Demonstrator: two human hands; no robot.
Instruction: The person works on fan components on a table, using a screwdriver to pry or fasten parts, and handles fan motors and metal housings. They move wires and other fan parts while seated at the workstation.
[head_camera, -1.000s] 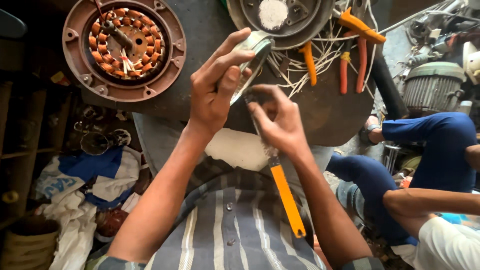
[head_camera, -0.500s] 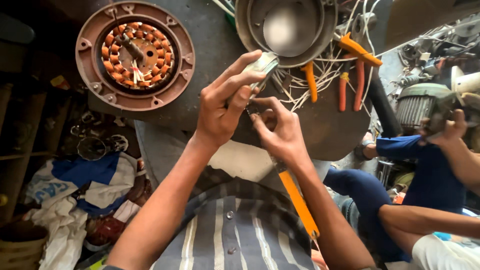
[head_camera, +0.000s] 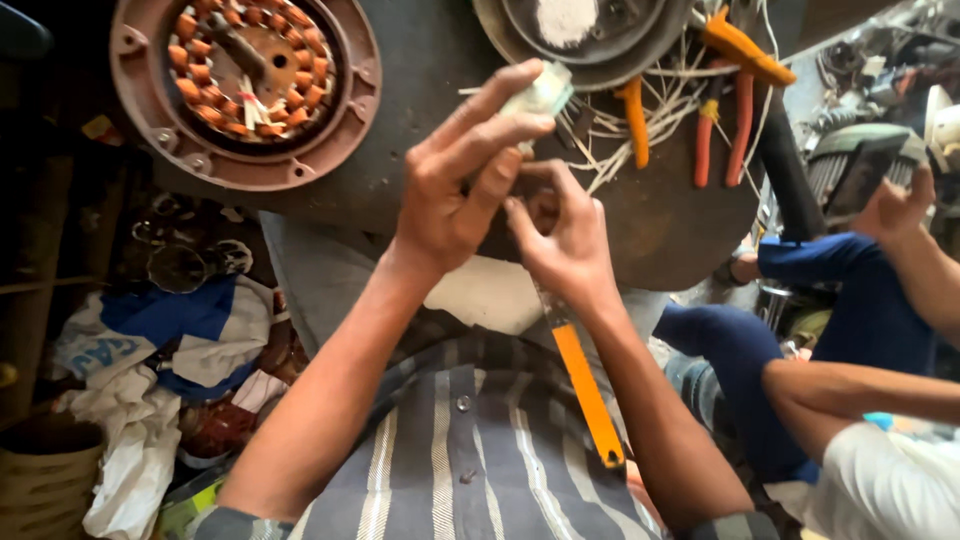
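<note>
You're looking down at a dark, round metal surface (head_camera: 690, 225), stained and scuffed. At about ten o'clock on it lies a motor stator (head_camera: 245, 85), a reddish-brown ring housing with copper-orange windings set around its inner rim. At twelve o'clock sits a round grey metal end cover (head_camera: 585, 40), dished, with a pale patch inside. Around one to two o'clock a tangle of white wires (head_camera: 640, 120) spreads out, and orange-handled pliers (head_camera: 725, 90) lie over it.

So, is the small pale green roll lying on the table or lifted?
Lifted: the left hand pinches the small pale green roll above the dark round table.
</note>
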